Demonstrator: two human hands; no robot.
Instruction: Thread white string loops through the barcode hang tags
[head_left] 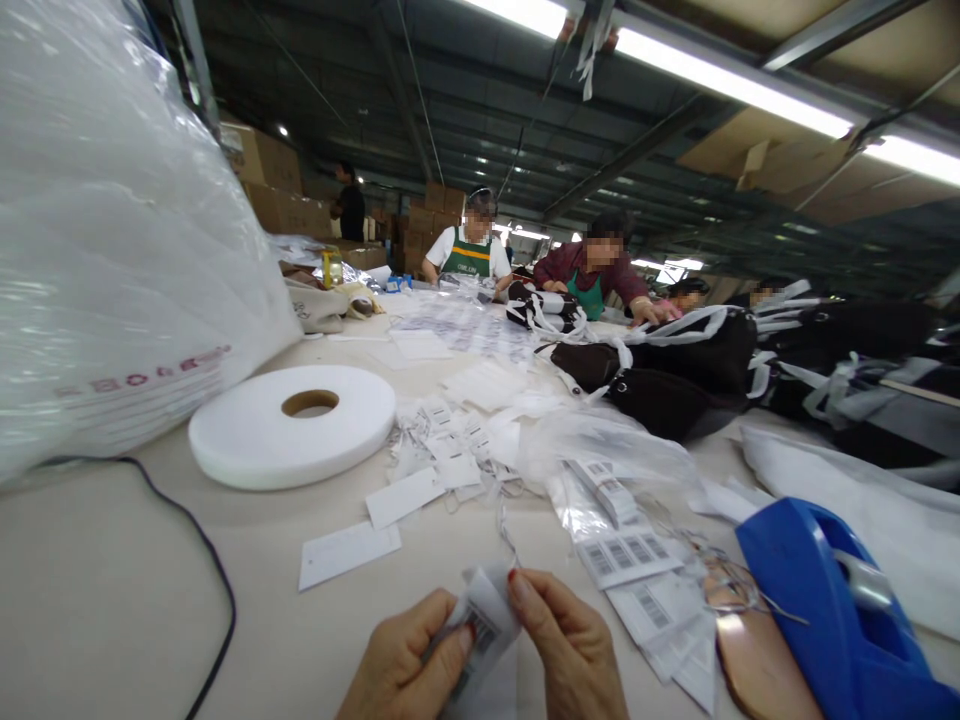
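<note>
My left hand grips a small bundle of white barcode tags near the table's front edge, its thumb pressed on the printed face. At the bundle's upper right edge, my right hand is closed in a pinch. A thin string runs up from those fingertips toward a heap of loose tags; whether the fingers pinch the string or just the tag edge is hard to see. Two blank white cards lie left of my hands. More barcode sheets are fanned out on the right.
A roll of white tape lies at left beside a large plastic bag and a dark cord. To the right stands a blue tape dispenser. Black bags with white straps pile up beyond, where co-workers work.
</note>
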